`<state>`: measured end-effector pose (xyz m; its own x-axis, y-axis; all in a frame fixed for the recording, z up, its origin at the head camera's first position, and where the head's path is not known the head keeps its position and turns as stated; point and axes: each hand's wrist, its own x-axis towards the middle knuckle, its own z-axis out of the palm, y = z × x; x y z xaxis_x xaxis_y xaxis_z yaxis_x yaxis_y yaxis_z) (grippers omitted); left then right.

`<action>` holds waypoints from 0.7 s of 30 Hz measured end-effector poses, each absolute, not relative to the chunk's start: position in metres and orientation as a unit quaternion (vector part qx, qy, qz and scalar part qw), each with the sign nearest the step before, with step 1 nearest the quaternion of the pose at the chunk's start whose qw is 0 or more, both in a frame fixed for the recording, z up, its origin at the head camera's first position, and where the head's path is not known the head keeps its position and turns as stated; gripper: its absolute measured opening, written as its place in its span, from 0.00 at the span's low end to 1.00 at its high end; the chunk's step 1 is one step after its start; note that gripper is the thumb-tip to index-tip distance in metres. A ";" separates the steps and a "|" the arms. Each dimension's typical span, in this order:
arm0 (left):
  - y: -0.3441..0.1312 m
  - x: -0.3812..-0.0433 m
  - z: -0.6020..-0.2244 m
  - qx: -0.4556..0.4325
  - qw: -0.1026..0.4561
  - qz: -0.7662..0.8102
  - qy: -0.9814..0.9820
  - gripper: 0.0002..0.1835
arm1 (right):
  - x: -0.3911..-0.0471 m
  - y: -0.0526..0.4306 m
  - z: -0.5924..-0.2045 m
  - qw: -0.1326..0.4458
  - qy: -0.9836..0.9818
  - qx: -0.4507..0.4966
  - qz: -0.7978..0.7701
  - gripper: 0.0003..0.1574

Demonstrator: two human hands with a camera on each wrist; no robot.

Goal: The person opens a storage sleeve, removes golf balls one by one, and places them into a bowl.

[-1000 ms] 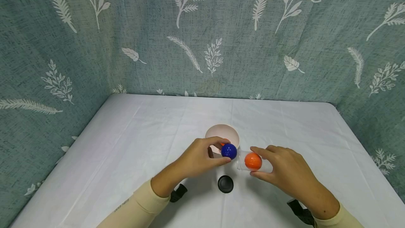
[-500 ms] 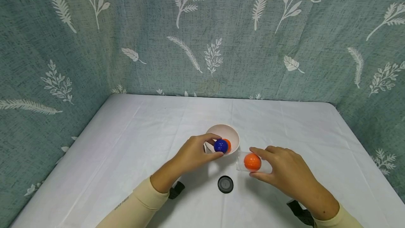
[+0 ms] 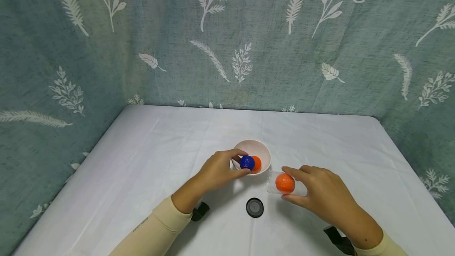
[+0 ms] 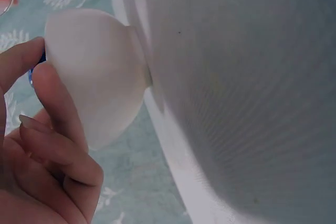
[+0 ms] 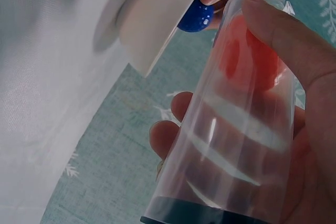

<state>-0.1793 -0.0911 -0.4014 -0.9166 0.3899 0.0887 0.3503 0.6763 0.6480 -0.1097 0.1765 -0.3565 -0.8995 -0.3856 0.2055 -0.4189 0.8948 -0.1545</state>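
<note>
My left hand (image 3: 217, 170) pinches a shiny blue ball (image 3: 247, 162) between thumb and fingers, at the near left rim of a pale pink bowl (image 3: 253, 146). An orange ball (image 3: 256, 164) lies in the bowl, partly hidden behind the blue one. In the right wrist view the blue ball (image 5: 197, 16) is partly covered by the bowl (image 5: 149, 22). My right hand (image 3: 321, 192) grips a clear plastic tube (image 5: 231, 124) around its side. Another orange ball (image 3: 285, 183) sits inside this tube, towards one end; a dark band (image 5: 191, 211) shows at the other end.
A round black lid (image 3: 254, 207) lies flat on the white-covered table (image 3: 170, 141), nearer than the bowl and between the forearms. Green leaf-patterned cloth (image 3: 227, 58) hangs behind the table and along its sides.
My left hand has moved left and slightly away from me with the blue ball, now further from the tube. More of the orange ball in the bowl shows. The right hand stays almost still.
</note>
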 end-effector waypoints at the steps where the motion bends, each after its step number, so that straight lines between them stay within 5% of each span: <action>1: -0.091 -0.180 -0.402 0.202 0.030 0.345 0.916 0.24 | -0.109 0.177 -0.357 0.085 -0.969 0.208 0.098 0.39; 21: -0.079 -0.201 -0.385 0.192 0.123 0.268 0.936 0.22 | -0.108 0.181 -0.356 0.096 -0.965 0.221 0.107 0.39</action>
<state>-0.2014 -0.0793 -0.3852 -0.8961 0.4251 -0.1276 0.2929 0.7824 0.5496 -0.1076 0.1808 -0.3560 -0.8836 -0.4063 0.2329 -0.4475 0.8791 -0.1641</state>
